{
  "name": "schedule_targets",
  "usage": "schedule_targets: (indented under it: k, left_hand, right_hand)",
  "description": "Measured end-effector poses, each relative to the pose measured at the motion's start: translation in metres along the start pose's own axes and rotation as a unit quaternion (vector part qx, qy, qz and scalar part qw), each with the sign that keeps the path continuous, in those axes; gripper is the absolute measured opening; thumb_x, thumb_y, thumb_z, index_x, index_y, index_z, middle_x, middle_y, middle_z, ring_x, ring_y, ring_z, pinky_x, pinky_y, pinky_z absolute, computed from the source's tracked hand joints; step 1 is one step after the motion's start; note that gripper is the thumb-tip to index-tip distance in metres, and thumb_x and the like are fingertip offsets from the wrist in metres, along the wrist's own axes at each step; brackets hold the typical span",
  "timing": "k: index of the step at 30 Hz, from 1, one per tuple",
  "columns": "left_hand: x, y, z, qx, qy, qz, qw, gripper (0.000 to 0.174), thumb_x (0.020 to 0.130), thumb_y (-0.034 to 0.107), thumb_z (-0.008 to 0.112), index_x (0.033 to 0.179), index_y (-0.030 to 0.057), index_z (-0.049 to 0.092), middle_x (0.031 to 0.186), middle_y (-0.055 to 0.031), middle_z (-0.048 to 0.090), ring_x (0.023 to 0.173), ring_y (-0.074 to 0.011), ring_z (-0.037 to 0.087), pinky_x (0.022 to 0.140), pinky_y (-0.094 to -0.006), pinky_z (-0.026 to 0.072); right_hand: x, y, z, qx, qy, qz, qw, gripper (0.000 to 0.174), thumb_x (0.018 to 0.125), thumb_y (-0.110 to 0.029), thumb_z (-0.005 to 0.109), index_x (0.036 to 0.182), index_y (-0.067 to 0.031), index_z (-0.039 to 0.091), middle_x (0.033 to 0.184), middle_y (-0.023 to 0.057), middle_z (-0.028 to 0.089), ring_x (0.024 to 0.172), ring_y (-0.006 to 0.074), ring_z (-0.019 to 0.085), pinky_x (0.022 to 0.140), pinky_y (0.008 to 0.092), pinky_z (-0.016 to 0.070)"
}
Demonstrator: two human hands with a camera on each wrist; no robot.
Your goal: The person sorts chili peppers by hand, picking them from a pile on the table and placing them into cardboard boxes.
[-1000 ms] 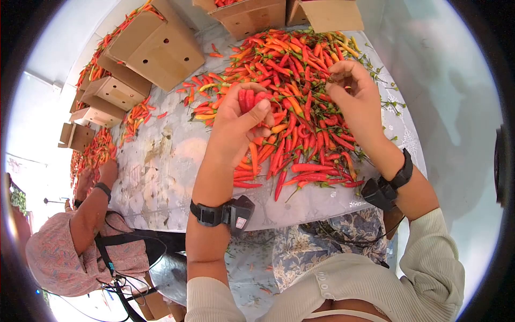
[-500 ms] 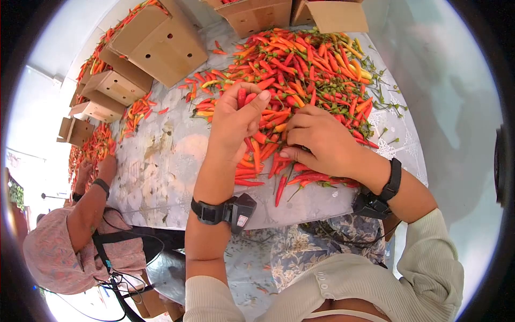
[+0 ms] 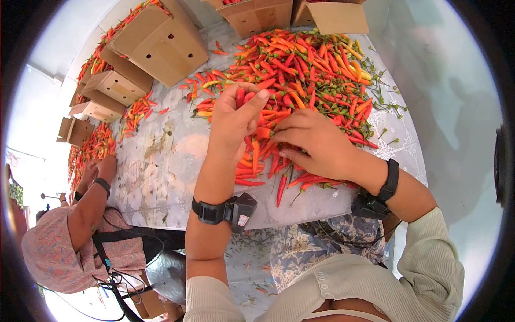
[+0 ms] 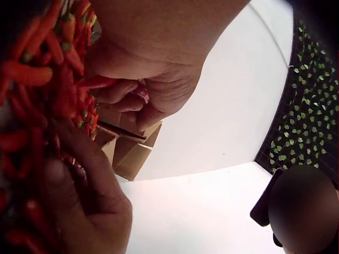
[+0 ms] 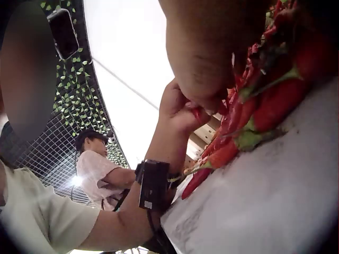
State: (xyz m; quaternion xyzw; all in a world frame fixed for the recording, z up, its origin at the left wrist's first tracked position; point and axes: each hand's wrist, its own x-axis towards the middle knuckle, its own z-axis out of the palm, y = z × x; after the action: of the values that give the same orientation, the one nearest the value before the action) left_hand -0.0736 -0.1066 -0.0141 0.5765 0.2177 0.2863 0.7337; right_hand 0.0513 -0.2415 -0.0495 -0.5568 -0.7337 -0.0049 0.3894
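Note:
My left hand (image 3: pixel 233 121) curls round several red chilies (image 3: pixel 241 98), held just over the left side of the chili pile (image 3: pixel 279 64). In the left wrist view the left hand (image 4: pixel 153 69) has red chilies between its bent fingers. Close to its right, my right hand (image 3: pixel 319 142) lies palm down over the near part of the pile, fingers bent among the chilies; its fingertips are partly hidden, and whether they pinch one I cannot tell. The right wrist view shows green-stemmed chilies (image 5: pixel 275 106) beside the right hand (image 5: pixel 206 58).
Cardboard boxes (image 3: pixel 166 51) with chilies stand at the back left, and further boxes (image 3: pixel 257 19) at the back. Loose green stems (image 3: pixel 394 110) lie right of the pile. Another person (image 3: pixel 80 241) handles chilies at the table's left end.
My right hand has come from the pile's right side down and left, close to the left hand, then a little further left. The left hand stays nearly in place, keeping its chilies.

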Motion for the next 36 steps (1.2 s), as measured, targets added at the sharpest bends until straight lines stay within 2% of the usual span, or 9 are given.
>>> schedule_targets:
  k: [5, 6, 9, 14, 19, 22, 25, 31, 36]
  left_hand:
    - [0.002, -0.001, -0.001, 0.022, -0.001, -0.011, 1.0, 0.01, 0.085, 0.01, 0.063, 0.089, 0.0076, 0.055, 0.064, 0.0042, 0.049, 0.043, -0.0009, 0.035, 0.037, -0.0169, 0.0223]
    - [0.002, -0.003, -0.001, 0.028, -0.002, -0.018, 0.999, 0.01, 0.085, 0.011, 0.063, 0.09, 0.0076, 0.055, 0.065, 0.0042, 0.05, 0.044, -0.0006, 0.035, 0.037, -0.0168, 0.0222]
    - [-0.001, -0.001, 0.005, 0.049, -0.017, -0.056, 0.997, 0.017, 0.08, 0.014, 0.07, 0.091, 0.0072, 0.057, 0.067, 0.006, 0.051, 0.049, -0.0004, 0.039, 0.041, -0.017, 0.0264]
    - [-0.007, 0.001, 0.013, 0.091, -0.102, -0.079, 0.987, 0.026, 0.074, 0.014, 0.076, 0.092, 0.0058, 0.06, 0.076, 0.0066, 0.054, 0.07, -0.0011, 0.047, 0.062, -0.0168, 0.0393]
    - [-0.006, -0.001, 0.012, 0.125, -0.116, -0.056, 0.984, 0.025, 0.073, 0.013, 0.077, 0.09, 0.0045, 0.061, 0.076, 0.0067, 0.054, 0.069, -0.0013, 0.048, 0.062, -0.0163, 0.0397]
    - [-0.005, -0.004, 0.011, 0.131, -0.118, -0.046, 0.983, 0.024, 0.073, 0.012, 0.076, 0.091, 0.0039, 0.062, 0.077, 0.0057, 0.056, 0.069, -0.0017, 0.049, 0.062, -0.0165, 0.0405]
    - [-0.007, -0.004, 0.013, 0.117, -0.133, -0.028, 0.984, 0.024, 0.073, 0.011, 0.076, 0.092, 0.0033, 0.063, 0.079, 0.0037, 0.058, 0.069, -0.0026, 0.051, 0.062, -0.0171, 0.0413]
    - [-0.007, -0.005, 0.009, 0.12, -0.161, -0.04, 0.979, 0.024, 0.074, 0.01, 0.075, 0.093, 0.0011, 0.063, 0.08, 0.0005, 0.062, 0.072, -0.0049, 0.055, 0.066, -0.0192, 0.0448]
    - [-0.011, -0.001, 0.016, 0.095, -0.167, -0.038, 0.981, 0.024, 0.074, 0.011, 0.074, 0.094, 0.0012, 0.063, 0.079, 0.0008, 0.061, 0.07, -0.0054, 0.055, 0.066, -0.0195, 0.0448]
  right_hand:
    - [0.003, -0.004, -0.018, 0.152, 0.117, 0.149, 0.97, 0.017, 0.074, -0.01, 0.069, 0.09, -0.0053, 0.065, 0.078, 0.0063, 0.062, 0.072, 0.0189, 0.058, 0.064, 0.0309, 0.0459]
    - [0.003, -0.001, -0.018, 0.182, 0.145, 0.17, 0.958, 0.013, 0.077, -0.01, 0.068, 0.087, -0.0038, 0.065, 0.076, 0.0036, 0.063, 0.064, 0.0106, 0.054, 0.057, 0.0254, 0.0432]
    - [0.001, 0.005, -0.023, 0.271, 0.151, 0.248, 0.918, 0.012, 0.077, -0.01, 0.068, 0.087, -0.0033, 0.065, 0.075, 0.0004, 0.062, 0.062, 0.005, 0.051, 0.056, 0.0222, 0.0408]
    - [0.001, 0.004, -0.026, 0.255, 0.18, 0.229, 0.922, 0.014, 0.079, -0.012, 0.068, 0.088, -0.0023, 0.064, 0.075, 0.0001, 0.061, 0.063, 0.0043, 0.05, 0.056, 0.0217, 0.0405]
    - [0.004, 0.003, -0.026, 0.29, 0.204, 0.236, 0.905, 0.016, 0.079, -0.016, 0.069, 0.086, -0.0025, 0.064, 0.074, 0.0012, 0.061, 0.067, 0.0063, 0.052, 0.059, 0.0231, 0.0411]
    - [0.001, 0.015, -0.026, 0.284, 0.14, 0.222, 0.922, 0.02, 0.081, -0.021, 0.068, 0.087, -0.0028, 0.064, 0.071, 0.0013, 0.059, 0.065, 0.0068, 0.051, 0.058, 0.0231, 0.0397]
    - [0.001, 0.013, -0.032, 0.275, 0.099, 0.268, 0.918, 0.021, 0.083, -0.023, 0.066, 0.086, -0.0024, 0.063, 0.068, -0.0001, 0.057, 0.063, 0.0061, 0.048, 0.056, 0.0231, 0.0381]
    - [0.001, 0.017, -0.033, 0.367, 0.071, 0.288, 0.882, 0.021, 0.086, -0.023, 0.064, 0.081, -0.0026, 0.062, 0.068, -0.0031, 0.055, 0.062, 0.0029, 0.044, 0.055, 0.0216, 0.036]
    - [0.001, 0.016, -0.036, 0.496, 0.043, 0.299, 0.814, 0.023, 0.089, -0.028, 0.06, 0.083, -0.0053, 0.06, 0.069, -0.0035, 0.055, 0.062, 0.0042, 0.047, 0.054, 0.0207, 0.0367]
